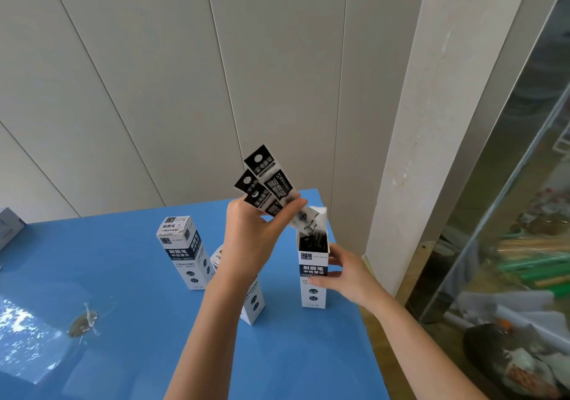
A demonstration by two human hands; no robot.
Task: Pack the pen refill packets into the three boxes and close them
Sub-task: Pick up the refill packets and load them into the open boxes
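Three boxes stand on the blue surface. The left hand pinches three packets above the open box near the right edge, gripped by the right hand.

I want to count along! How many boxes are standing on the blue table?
3. A closed box stands at the left, a middle box is partly hidden behind the left arm, and an open box at the right is steadied by the right hand.

A blue table stood against a grey panelled wall. A grey box corner sat at its far left edge. A glass-fronted cabinet stood to the right, holding blurred clutter.
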